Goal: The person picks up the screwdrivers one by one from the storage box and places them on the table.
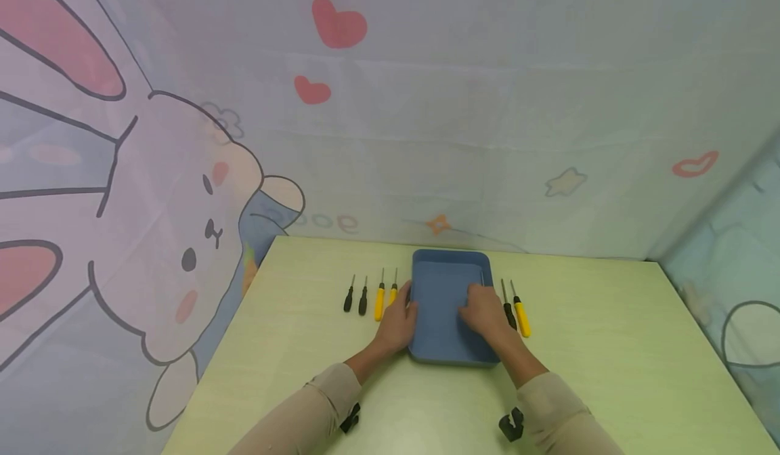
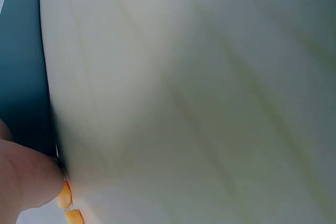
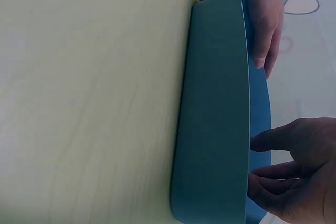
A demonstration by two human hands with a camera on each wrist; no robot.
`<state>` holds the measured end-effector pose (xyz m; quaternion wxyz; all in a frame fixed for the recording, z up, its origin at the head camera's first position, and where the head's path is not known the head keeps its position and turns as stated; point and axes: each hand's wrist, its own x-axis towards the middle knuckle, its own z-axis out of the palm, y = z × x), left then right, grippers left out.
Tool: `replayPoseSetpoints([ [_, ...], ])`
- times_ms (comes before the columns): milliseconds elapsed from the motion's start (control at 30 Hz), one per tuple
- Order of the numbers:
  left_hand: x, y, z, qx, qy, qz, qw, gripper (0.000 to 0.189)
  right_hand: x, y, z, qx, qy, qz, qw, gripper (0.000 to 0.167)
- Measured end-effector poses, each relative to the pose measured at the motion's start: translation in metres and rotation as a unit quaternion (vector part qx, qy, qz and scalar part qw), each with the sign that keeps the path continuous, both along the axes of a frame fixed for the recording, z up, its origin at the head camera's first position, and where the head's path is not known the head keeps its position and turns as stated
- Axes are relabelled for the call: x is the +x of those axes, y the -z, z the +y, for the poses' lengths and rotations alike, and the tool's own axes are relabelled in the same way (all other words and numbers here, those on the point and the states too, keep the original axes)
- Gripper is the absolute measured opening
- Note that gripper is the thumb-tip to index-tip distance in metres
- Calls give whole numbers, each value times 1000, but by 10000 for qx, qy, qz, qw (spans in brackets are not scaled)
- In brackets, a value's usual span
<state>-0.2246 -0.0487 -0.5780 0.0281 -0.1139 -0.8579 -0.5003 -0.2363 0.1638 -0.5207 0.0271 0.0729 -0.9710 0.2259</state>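
A blue rectangular tray lies on the table between the two hands. My left hand grips its left wall; in the left wrist view a finger lies against the outer side. My right hand reaches down inside the right part of the tray, fingers curled. A screwdriver's thin metal shaft sticks out past those fingers, its handle hidden beneath the hand. From the right wrist view, the right thumb and fingers dip behind the tray wall, which hides their tips.
Left of the tray stand in a row two small black screwdrivers and two yellow ones, one partly behind the left hand. To the right lie a black screwdriver and a yellow-and-black one. A printed cloth hangs behind the table.
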Motion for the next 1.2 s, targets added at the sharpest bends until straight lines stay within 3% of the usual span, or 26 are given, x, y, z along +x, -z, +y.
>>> replayPoseSetpoints([
  [233,0,-1,-1,-15,-18,63,10000,54,1,-4,3,-126,88,236,9996,15],
  [400,-1,-2,-1,-3,-33,47,10000,54,0,-3,7,94,11,219,9997,6],
  [733,-1,1,0,17,-33,-52,10000,55,3,-1,4,494,-83,609,9969,5],
  [1200,-1,0,0,-121,-110,15,9999,54,3,6,0,141,-153,295,9993,17],
])
